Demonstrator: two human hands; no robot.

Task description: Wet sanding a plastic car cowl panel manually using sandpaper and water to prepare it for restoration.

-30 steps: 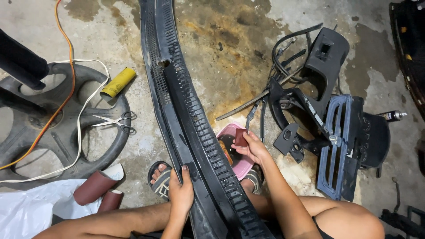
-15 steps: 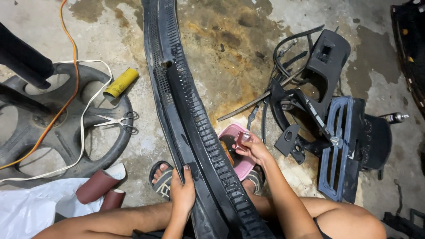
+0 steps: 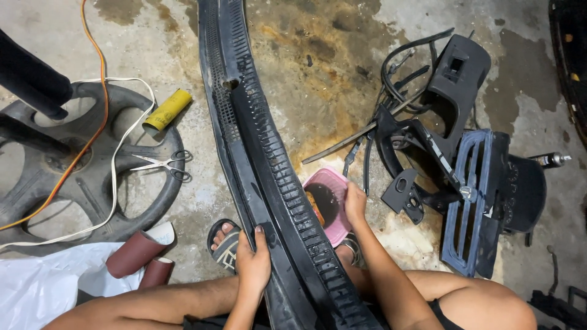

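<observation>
A long black plastic trim panel (image 3: 269,159) with a ribbed strip runs from the top of the view down across my lap. My left hand (image 3: 254,263) grips its left edge near my knees. My right hand (image 3: 354,205) is just right of the panel, fingers curled at the rim of a pink bowl (image 3: 333,178) of dark water on the floor. The small reddish-brown sandpaper piece it held earlier is hidden under the fingers. Something orange lies in the bowl by the panel.
Left on the stained concrete lie a grey wheel cover (image 3: 92,177), scissors (image 3: 162,162), a yellow roll (image 3: 166,110), an orange cable (image 3: 92,122), sandpaper rolls (image 3: 137,253) and a white bag (image 3: 36,287). Right: black trim parts (image 3: 452,91), a slatted grille (image 3: 474,201), a spray can (image 3: 550,160). My sandalled foot (image 3: 225,241) is beside the panel.
My right hand has moved off the panel's ribbed strip, down and to the right, to the pink bowl. My left hand keeps its grip on the panel's edge.
</observation>
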